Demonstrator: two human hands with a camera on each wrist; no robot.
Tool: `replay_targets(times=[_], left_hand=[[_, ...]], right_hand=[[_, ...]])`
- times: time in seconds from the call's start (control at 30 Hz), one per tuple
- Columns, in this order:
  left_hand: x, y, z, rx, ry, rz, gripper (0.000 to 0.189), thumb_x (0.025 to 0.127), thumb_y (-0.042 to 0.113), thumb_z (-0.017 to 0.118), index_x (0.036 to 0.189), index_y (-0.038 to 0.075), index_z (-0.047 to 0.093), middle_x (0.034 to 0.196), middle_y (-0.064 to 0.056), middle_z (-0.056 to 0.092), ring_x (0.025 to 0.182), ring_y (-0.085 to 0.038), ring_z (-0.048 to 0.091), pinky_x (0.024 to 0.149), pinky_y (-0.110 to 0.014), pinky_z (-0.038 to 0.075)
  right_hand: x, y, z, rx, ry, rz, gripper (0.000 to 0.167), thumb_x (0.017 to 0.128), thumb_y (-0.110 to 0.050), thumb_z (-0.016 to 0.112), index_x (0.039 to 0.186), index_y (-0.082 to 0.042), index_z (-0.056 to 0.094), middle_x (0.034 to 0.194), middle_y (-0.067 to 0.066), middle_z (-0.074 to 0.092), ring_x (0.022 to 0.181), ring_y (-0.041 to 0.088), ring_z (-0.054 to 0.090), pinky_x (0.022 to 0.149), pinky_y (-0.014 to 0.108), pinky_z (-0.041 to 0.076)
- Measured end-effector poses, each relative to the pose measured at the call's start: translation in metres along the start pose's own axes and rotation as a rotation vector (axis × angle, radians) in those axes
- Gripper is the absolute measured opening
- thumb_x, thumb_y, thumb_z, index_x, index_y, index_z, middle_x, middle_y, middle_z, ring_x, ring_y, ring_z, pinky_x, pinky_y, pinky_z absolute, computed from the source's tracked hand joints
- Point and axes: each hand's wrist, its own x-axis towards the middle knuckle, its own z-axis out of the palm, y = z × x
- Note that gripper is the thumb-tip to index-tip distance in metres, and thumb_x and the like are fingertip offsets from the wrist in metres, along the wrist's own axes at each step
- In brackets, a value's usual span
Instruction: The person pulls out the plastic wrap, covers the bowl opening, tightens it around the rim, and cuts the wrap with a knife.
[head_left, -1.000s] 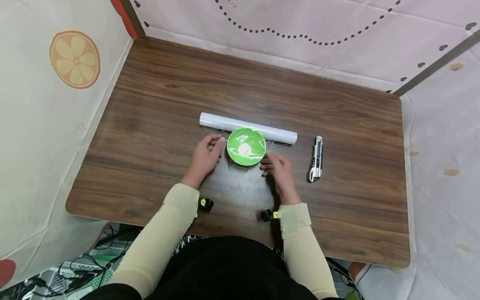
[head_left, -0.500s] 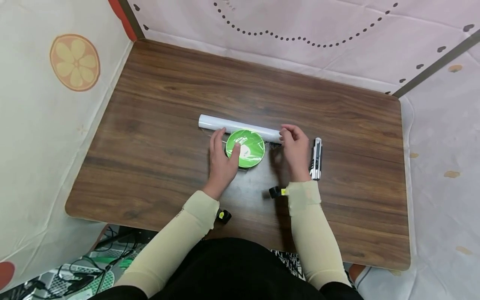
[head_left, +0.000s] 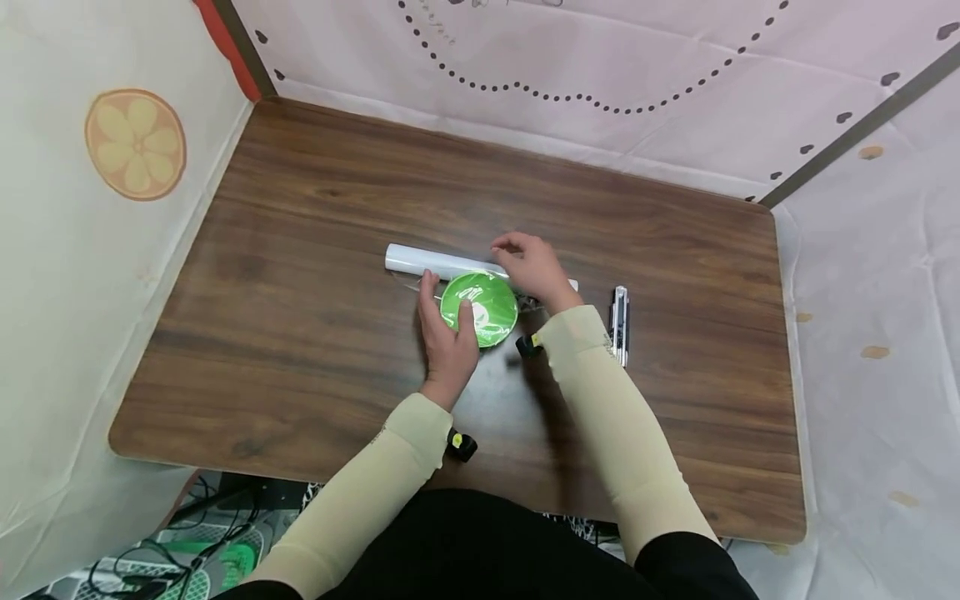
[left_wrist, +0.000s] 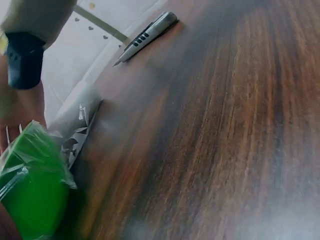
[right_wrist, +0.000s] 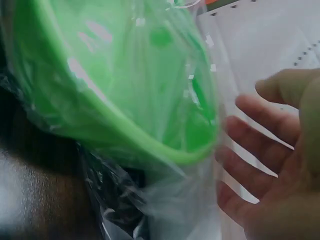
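Brown bench (head_left: 300,350): left hand (head_left: 450,352), thumb spread from fingers, straddles the rim of the green bowl (head_left: 489,309), tightness unclear; right hand (head_left: 536,271), fingers loosely parted, has swung leftward across the white roll (head_left: 438,264) behind, so both apparently serve the bowl.

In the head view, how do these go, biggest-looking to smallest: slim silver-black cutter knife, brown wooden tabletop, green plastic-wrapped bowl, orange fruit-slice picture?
1. Tabletop
2. Fruit-slice picture
3. Bowl
4. Cutter knife
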Motion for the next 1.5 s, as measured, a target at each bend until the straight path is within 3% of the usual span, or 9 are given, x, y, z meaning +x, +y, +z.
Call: replay_targets(times=[0.2,0.37,0.53,0.63,0.87,1.13,1.5], left_hand=[[-0.001,-0.010,0.009,-0.016,0.041,-0.024,0.061,0.099,0.021,0.046,0.154,0.013,0.019,0.153,-0.007,0.033,0.143,-0.019,0.029,0.118,-0.040,0.023],[-0.001,-0.018,0.013,-0.037,0.050,-0.035,0.059,0.100,0.016,0.044,0.154,0.014,0.020,0.153,-0.005,0.034,0.143,-0.017,0.029,0.119,-0.038,0.022],[0.001,-0.024,0.015,-0.119,0.047,-0.070,0.063,0.096,0.005,0.044,0.154,0.015,0.020,0.152,-0.006,0.037,0.142,-0.017,0.032,0.119,-0.037,0.024],[0.001,-0.020,0.014,-0.173,0.025,-0.103,0.065,0.095,0.000,0.041,0.154,0.012,0.017,0.152,-0.009,0.037,0.143,-0.021,0.031,0.119,-0.039,0.023],[0.002,0.010,0.001,-0.290,0.005,-0.140,0.066,0.088,-0.009,0.035,0.151,0.000,0.017,0.151,-0.019,0.037,0.143,-0.028,0.031,0.120,-0.040,0.023],[0.004,0.010,0.001,-0.356,0.021,-0.117,0.056,0.089,-0.014,0.032,0.144,-0.006,0.032,0.147,-0.022,0.043,0.141,-0.029,0.037,0.118,-0.040,0.028],[0.004,0.009,-0.008,-0.388,0.013,-0.152,0.052,0.092,-0.013,0.031,0.144,-0.005,0.035,0.145,-0.022,0.047,0.139,-0.028,0.039,0.117,-0.036,0.031]], right_hand=[[0.015,0.004,0.009,-0.110,-0.146,-0.030,0.029,0.099,-0.033,0.052,0.121,-0.018,0.065,0.120,0.004,0.066,0.111,0.021,0.060,0.096,0.039,0.049],[0.019,0.006,0.012,-0.143,-0.161,-0.024,0.029,0.099,-0.033,0.054,0.120,-0.018,0.065,0.115,0.004,0.067,0.107,0.019,0.061,0.094,0.038,0.049],[0.022,0.006,0.013,-0.170,-0.165,-0.028,0.032,0.098,-0.036,0.053,0.122,-0.018,0.065,0.115,0.003,0.067,0.108,0.019,0.061,0.095,0.037,0.049],[0.024,0.007,0.013,-0.186,-0.169,-0.025,0.032,0.097,-0.037,0.054,0.121,-0.018,0.065,0.115,0.002,0.067,0.107,0.019,0.061,0.095,0.037,0.049],[0.032,0.005,0.015,-0.148,-0.224,-0.002,0.039,0.092,-0.043,0.062,0.121,-0.017,0.067,0.115,0.001,0.069,0.108,0.016,0.062,0.096,0.034,0.050],[0.038,0.004,0.006,-0.108,-0.289,0.130,0.044,0.087,-0.045,0.069,0.122,-0.019,0.067,0.120,-0.002,0.066,0.112,0.015,0.059,0.098,0.036,0.049],[0.036,0.007,0.011,-0.137,-0.226,0.106,0.042,0.087,-0.056,0.063,0.110,-0.022,0.073,0.113,-0.002,0.069,0.108,0.017,0.061,0.094,0.038,0.051]])
